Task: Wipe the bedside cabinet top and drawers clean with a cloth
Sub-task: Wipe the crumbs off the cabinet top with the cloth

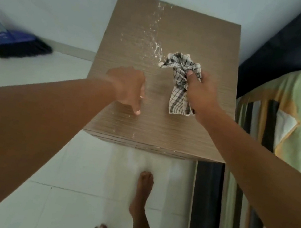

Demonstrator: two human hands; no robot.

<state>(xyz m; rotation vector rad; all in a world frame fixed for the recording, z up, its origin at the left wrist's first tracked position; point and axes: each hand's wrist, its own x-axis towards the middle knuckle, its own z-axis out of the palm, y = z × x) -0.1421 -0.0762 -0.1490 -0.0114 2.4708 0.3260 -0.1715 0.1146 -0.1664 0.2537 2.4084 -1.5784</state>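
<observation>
**Inspector:** Where did the cloth lie, and what of the soiling?

**Me:** The checked cloth sat bunched on the cabinet top, right of centre. Its long axis ran from the near edge toward the wall, with the crumpled end farthest from me. That end touched the near tip of a white splatter, which trailed away toward the back edge and a little leftward.

**Inspector:** Which hand held it?

**Me:** My right hand was closed around the cloth's middle, thumb on top. So the mess lay ahead and left of that hand; I judged the next stroke a push away from me.

**Inspector:** And the other?

**Me:** My left hand held nothing, fingers curled downward, one fingertip on or just above the top. It was level with the right, no nearer the splatter. Drawer fronts were hidden from view.
</observation>
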